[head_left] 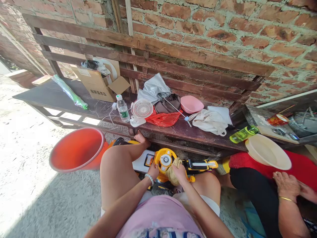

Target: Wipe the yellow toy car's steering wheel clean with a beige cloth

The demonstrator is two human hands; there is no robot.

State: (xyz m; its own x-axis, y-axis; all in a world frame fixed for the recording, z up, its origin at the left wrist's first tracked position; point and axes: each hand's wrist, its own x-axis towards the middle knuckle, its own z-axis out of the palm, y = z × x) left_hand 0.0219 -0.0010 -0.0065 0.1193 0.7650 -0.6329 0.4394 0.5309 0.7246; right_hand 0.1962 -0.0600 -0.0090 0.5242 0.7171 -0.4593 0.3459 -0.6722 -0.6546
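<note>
Between my knees is a yellow, black and white ride-on toy vehicle (142, 162). Its yellow steering wheel (168, 151) has a white round centre and faces up at me. My left hand (153, 171), with a beaded bracelet at the wrist, is closed at the wheel's left rim. In my right hand (179, 172) a crumpled tan cloth (171, 172) is gripped and pressed against the wheel's right side. The cloth covers part of the rim. Beyond it, a yellow and black arm-like part (201, 165) sticks out to the right.
A red-orange tub (76, 148) stands on the left. The wooden bench (178, 132) ahead carries a cardboard box (96, 87), a water bottle (123, 109), a white fan (142, 109) and a pink bowl (192, 104). At right sits another person (287, 186) beside a cream basin (267, 153).
</note>
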